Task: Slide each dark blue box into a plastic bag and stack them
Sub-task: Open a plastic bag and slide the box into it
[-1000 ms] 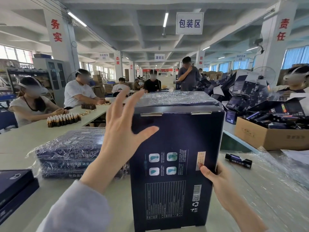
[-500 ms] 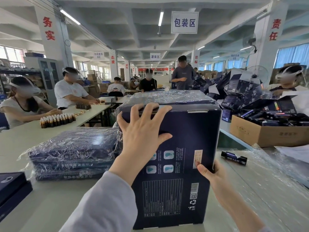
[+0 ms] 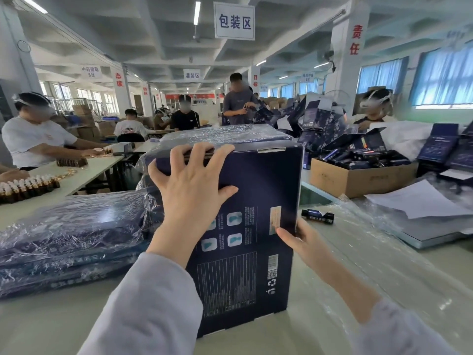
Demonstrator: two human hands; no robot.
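The box (image 3: 258,190) stands on end at twelve. My left hand (image 3: 192,185) curls over its top edge; my right hand (image 3: 299,239) pinches its three o'clock side. I should hold it square, then tip it toward the plastic bags (image 3: 378,265) at four.

The box (image 3: 256,201) is dark navy, printed with four pale teal icons, fine white text, a ruled table, a barcode and a small beige label. The bagged stack (image 3: 71,239) shows deep blue under glossy clear film. The surface (image 3: 51,326) is pale green-grey. Both sleeves (image 3: 143,311) are light grey. The carton (image 3: 358,179) is brown.
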